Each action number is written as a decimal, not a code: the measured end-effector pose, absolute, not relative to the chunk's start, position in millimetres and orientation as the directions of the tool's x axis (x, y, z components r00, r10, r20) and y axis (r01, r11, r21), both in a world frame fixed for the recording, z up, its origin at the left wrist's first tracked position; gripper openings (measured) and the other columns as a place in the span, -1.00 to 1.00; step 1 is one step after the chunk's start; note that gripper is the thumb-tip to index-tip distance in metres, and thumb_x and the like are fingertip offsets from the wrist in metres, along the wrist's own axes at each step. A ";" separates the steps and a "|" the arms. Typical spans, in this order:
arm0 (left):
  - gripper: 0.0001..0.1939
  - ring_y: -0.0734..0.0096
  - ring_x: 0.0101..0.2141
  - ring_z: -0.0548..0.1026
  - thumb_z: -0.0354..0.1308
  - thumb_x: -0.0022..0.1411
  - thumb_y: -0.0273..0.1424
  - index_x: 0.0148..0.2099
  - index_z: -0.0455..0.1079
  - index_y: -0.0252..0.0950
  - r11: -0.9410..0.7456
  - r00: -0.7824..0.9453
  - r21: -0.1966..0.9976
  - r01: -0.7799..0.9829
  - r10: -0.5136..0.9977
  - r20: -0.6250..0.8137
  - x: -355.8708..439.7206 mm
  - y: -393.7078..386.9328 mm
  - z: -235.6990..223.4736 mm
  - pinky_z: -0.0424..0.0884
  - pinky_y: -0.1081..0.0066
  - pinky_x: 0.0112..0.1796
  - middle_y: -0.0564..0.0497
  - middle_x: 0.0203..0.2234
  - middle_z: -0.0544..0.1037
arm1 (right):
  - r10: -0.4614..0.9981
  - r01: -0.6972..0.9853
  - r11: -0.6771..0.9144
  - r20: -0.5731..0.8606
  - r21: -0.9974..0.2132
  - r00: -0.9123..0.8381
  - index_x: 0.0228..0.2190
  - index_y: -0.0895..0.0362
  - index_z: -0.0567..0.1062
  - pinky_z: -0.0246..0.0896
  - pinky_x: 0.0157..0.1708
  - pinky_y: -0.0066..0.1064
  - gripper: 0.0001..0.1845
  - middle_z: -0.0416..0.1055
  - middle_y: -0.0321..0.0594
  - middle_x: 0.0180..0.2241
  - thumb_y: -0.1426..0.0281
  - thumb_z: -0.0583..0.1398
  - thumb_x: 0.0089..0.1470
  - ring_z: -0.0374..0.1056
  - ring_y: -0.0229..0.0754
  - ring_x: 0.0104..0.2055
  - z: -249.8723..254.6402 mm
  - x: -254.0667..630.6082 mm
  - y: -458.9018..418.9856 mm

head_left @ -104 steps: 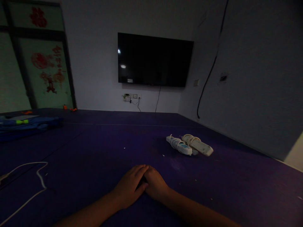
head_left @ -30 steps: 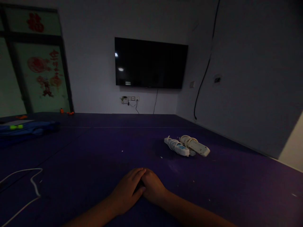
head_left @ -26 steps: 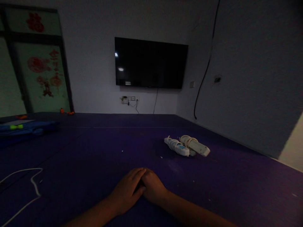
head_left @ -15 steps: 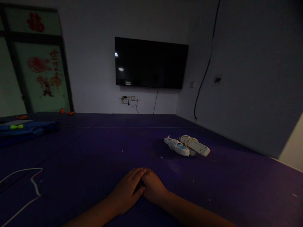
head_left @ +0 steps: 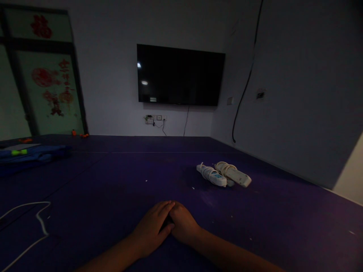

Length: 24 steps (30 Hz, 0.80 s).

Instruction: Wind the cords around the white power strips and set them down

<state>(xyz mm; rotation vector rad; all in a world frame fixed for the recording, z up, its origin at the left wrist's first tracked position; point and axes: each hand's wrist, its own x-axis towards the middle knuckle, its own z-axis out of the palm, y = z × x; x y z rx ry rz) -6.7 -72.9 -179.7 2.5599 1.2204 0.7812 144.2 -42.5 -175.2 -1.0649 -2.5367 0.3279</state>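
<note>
Left fingers (head_left: 165, 208) clasped over right hand (head_left: 185, 223) | right fingers hidden, state unclear | power strips (head_left: 227, 172) forward-right, well apart

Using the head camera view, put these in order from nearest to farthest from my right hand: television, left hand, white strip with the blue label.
From your right hand:
1. Left hand: touching it, on its left.
2. Blue-labelled white strip: ahead, to the right.
3. Television: farthest, on the far wall.

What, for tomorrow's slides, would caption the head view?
Bare left hand touching bare right hand before long, cord-wrapped white plastic power strips on a flat purple surface.
</note>
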 end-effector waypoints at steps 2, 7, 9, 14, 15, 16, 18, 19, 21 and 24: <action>-0.43 0.25 0.15 0.23 0.02 0.22 -0.41 0.26 0.05 -0.17 -0.641 0.519 0.391 0.660 0.766 0.381 -6.9 -72.3 -180.4 0.22 0.13 0.12 -0.09 0.17 0.29 | 0.722 0.637 0.688 0.244 -0.349 -0.647 -0.18 0.26 0.52 0.19 -0.02 -0.37 -0.54 0.49 -0.01 -0.16 0.53 0.07 -0.19 0.38 -0.06 -0.07 -174.4 143.9 -43.1; -0.43 0.24 0.15 0.24 0.01 0.22 -0.40 0.27 0.04 -0.14 -0.655 0.531 0.393 0.645 0.755 0.386 -7.0 -73.0 -180.1 0.22 0.11 0.12 -0.08 0.16 0.29 | 0.721 0.634 0.688 0.235 -0.351 -0.652 -0.15 0.28 0.50 0.16 0.00 -0.36 -0.52 0.48 0.02 -0.14 0.54 0.08 -0.19 0.37 -0.05 -0.04 -172.7 143.5 -43.8; -0.43 0.24 0.15 0.23 0.00 0.22 -0.40 0.27 0.04 -0.15 -0.649 0.525 0.396 0.650 0.760 0.384 -6.7 -73.8 -178.7 0.21 0.10 0.12 -0.09 0.17 0.29 | 0.718 0.633 0.691 0.228 -0.349 -0.658 -0.15 0.27 0.50 0.17 -0.01 -0.36 -0.52 0.48 0.02 -0.14 0.53 0.07 -0.18 0.37 -0.05 -0.04 -173.7 143.8 -43.1; -0.44 0.24 0.16 0.22 0.01 0.22 -0.40 0.27 0.05 -0.15 -0.646 0.525 0.400 0.650 0.763 0.378 -7.0 -74.6 -178.7 0.21 0.11 0.13 -0.08 0.18 0.27 | 0.702 0.616 0.708 0.254 -0.346 -0.665 -0.16 0.23 0.50 0.17 -0.01 -0.35 -0.54 0.49 -0.03 -0.15 0.53 0.08 -0.18 0.38 -0.07 -0.06 -178.3 144.4 -40.5; -0.44 0.25 0.16 0.22 0.01 0.22 -0.40 0.26 0.05 -0.15 -0.650 0.528 0.398 0.648 0.759 0.381 -7.4 -74.4 -180.0 0.21 0.11 0.13 -0.08 0.18 0.28 | 0.702 0.612 0.708 0.256 -0.352 -0.665 -0.16 0.23 0.50 0.17 -0.01 -0.35 -0.54 0.49 -0.03 -0.15 0.53 0.08 -0.18 0.37 -0.07 -0.06 -178.7 144.5 -40.3; -0.44 0.25 0.16 0.22 0.02 0.22 -0.40 0.27 0.05 -0.15 -0.653 0.530 0.394 0.646 0.756 0.384 -7.9 -74.0 -181.4 0.21 0.12 0.13 -0.08 0.17 0.28 | 0.704 0.612 0.705 0.253 -0.359 -0.663 -0.16 0.23 0.50 0.17 -0.01 -0.35 -0.53 0.49 -0.02 -0.15 0.53 0.08 -0.19 0.37 -0.07 -0.06 -178.7 144.6 -40.2; -0.44 0.25 0.15 0.23 0.02 0.23 -0.39 0.27 0.05 -0.15 -0.656 0.530 0.383 0.650 0.753 0.391 -8.9 -72.6 -183.8 0.22 0.12 0.13 -0.08 0.17 0.29 | 0.711 0.615 0.696 0.240 -0.370 -0.661 -0.17 0.24 0.50 0.18 -0.02 -0.36 -0.54 0.49 -0.02 -0.15 0.54 0.09 -0.20 0.37 -0.06 -0.06 -177.9 144.8 -40.6; -0.44 0.24 0.15 0.24 0.01 0.23 -0.37 0.27 0.05 -0.15 -0.656 0.528 0.375 0.655 0.752 0.395 -9.2 -71.8 -184.0 0.23 0.12 0.12 -0.08 0.17 0.29 | 0.714 0.616 0.693 0.237 -0.374 -0.659 -0.18 0.24 0.50 0.18 -0.02 -0.36 -0.55 0.49 -0.01 -0.16 0.54 0.09 -0.20 0.37 -0.06 -0.06 -177.4 144.9 -40.9; -0.45 0.22 0.16 0.23 0.00 0.25 -0.34 0.27 0.04 -0.15 -0.658 0.521 0.353 0.665 0.748 0.411 -9.1 -71.0 -181.1 0.23 0.11 0.12 -0.09 0.18 0.28 | 0.706 0.602 0.701 0.255 -0.381 -0.661 -0.19 0.24 0.50 0.19 -0.03 -0.37 -0.56 0.49 -0.02 -0.15 0.54 0.09 -0.19 0.38 -0.07 -0.06 -176.9 145.1 -41.2; -0.45 0.21 0.18 0.19 -0.06 0.30 -0.29 0.30 -0.02 -0.16 -0.691 0.537 0.297 0.660 0.709 0.457 -8.5 -78.3 -169.2 0.21 0.10 0.13 -0.09 0.20 0.24 | 0.673 0.559 0.735 0.308 -0.385 -0.673 -0.18 0.20 0.50 0.20 -0.03 -0.38 -0.58 0.50 -0.07 -0.15 0.54 0.11 -0.15 0.38 -0.10 -0.06 -178.7 145.0 -40.7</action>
